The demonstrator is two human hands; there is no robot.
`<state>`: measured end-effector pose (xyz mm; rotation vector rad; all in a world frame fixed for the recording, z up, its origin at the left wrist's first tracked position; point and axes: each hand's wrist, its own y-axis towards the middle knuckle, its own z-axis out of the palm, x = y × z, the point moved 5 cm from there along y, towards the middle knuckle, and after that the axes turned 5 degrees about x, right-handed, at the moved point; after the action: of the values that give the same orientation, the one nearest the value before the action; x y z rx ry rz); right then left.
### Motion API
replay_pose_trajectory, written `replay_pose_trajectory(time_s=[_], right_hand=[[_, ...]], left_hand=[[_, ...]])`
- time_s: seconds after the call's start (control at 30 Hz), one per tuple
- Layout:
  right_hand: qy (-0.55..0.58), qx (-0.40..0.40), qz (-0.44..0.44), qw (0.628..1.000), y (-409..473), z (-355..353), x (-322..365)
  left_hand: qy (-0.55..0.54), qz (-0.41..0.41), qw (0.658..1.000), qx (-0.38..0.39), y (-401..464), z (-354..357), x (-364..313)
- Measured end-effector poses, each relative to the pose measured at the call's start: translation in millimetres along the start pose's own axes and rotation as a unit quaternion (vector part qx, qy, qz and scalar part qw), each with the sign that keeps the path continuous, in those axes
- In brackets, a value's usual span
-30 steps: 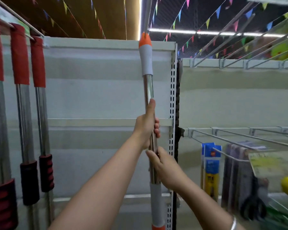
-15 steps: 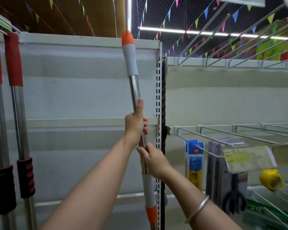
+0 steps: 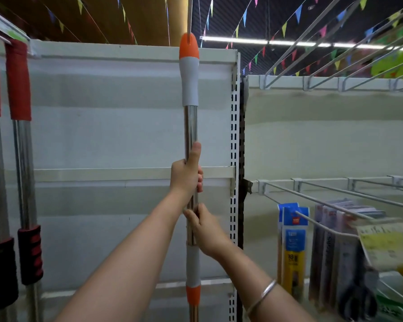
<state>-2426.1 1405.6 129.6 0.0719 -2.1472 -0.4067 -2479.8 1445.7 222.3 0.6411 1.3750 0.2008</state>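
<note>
1 telescopic pole, left hand and right hand both gripping it; 2 red-grip poles well left; shelf upright just right, maybe touching.

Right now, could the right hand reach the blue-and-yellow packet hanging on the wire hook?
Probably yes: the blue-and-yellow packet hangs unblocked beside the right hand, which must first release the shiny steel pole.

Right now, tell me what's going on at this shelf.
A person holds a metal pole upright in front of a white shelf panel. The left hand grips the shaft higher up, thumb laid along it; the right hand grips just below, above the lower grey-and-orange sleeve. Red-handled poles are at the left, and packaged goods hang on wire hooks to the right.
</note>
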Motion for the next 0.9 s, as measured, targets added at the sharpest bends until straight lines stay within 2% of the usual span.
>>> replay_pose_trajectory(time_s=[0.33,0.5,0.57,0.77,0.9], right_hand=[[0.036,-0.016,-0.008,0.999,-4,7,0],[-0.023,-0.023,0.043,0.999,-11,14,-8],[-0.033,-0.04,0.057,0.997,-18,18,-3],[-0.049,-0.064,0.048,0.996,-56,26,27],[-0.039,-0.013,0.027,0.999,-92,48,45]], left_hand=[[0.033,-0.039,0.998,0.03,1,-8,0],[0.176,-0.053,0.983,0.022,-19,-15,11],[0.191,-0.07,0.979,0.016,-33,-22,17],[0.215,-0.108,0.969,-0.049,-76,-74,7],[0.28,-0.127,0.946,-0.1,-123,-121,-7]])
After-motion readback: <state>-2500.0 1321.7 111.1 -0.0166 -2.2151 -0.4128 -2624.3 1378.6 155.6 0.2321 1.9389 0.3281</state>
